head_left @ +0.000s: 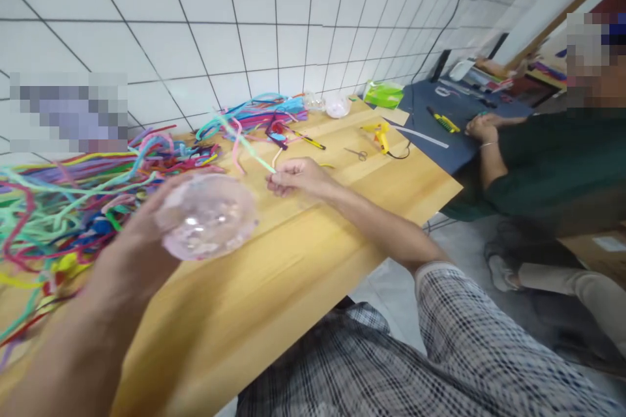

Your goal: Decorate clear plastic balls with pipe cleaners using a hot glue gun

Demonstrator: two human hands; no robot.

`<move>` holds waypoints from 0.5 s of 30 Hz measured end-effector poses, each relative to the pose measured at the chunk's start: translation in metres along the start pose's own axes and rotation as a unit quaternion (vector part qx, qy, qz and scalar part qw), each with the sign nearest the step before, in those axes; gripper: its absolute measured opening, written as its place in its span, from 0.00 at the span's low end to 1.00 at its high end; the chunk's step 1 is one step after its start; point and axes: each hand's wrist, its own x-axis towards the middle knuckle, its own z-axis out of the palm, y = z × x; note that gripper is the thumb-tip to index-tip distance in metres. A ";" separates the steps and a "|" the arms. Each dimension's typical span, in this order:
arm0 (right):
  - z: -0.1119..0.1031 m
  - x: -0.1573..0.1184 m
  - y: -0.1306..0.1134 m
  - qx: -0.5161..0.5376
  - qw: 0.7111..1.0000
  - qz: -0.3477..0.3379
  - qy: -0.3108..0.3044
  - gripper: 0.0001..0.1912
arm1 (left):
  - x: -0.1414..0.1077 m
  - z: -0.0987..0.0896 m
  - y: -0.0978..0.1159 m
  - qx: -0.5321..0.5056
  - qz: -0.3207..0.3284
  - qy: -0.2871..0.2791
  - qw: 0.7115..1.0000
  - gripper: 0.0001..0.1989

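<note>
— Gripping what, the left hand (141, 241)?

— Clear round shell (208, 221), held above the near left part of the wooden counter (293, 241). Transparent, faint pink tint, bright glints, outline blurred. Hand cupped round its left side; fingers mostly hidden there.

— Contents of the shell?

— Small pale patches. In it or seen through it: cannot tell.

— Room around it?

— Open wood runs from the shell to the counter's near edge and rightward to the far corner. Left side crowded by a tangle of coloured stems (63, 208), reaching to the wall.

— State of the right hand (306, 177)?

— Fingers closed on the lower end of a pale green fuzzy stem (252, 151). Stem slants up and to the left, apart from the shell.

— Farther out?

— Scissors (362, 155) and a yellow glue gun (382, 138) beyond the right forearm; a yellow-and-black cutter (310, 141) beyond the hand. Near the tiled wall (254, 13), two clear globes (337, 105) side by side; contents too small to tell. Right of them, a green packet (384, 94), contents not visible.

— Past the counter's right edge?

— Dark blue surface (435, 155), with a co-worker's hands (483, 127) together over it.
</note>
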 end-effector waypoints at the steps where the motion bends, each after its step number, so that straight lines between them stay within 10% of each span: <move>1: 0.001 -0.002 0.005 -0.041 0.999 -0.011 0.002 0.10 | 0.010 0.015 -0.008 -0.039 -0.042 -0.015 0.998 0.38; 6: 0.005 -0.008 0.019 -0.291 0.952 -0.086 0.024 0.09 | 0.048 0.042 -0.028 -0.098 -0.060 -0.112 0.987 0.41; 15: -0.025 -0.023 0.006 -0.366 0.919 -0.012 -0.147 0.13 | 0.064 -0.002 -0.063 0.070 -0.040 -0.164 0.983 0.40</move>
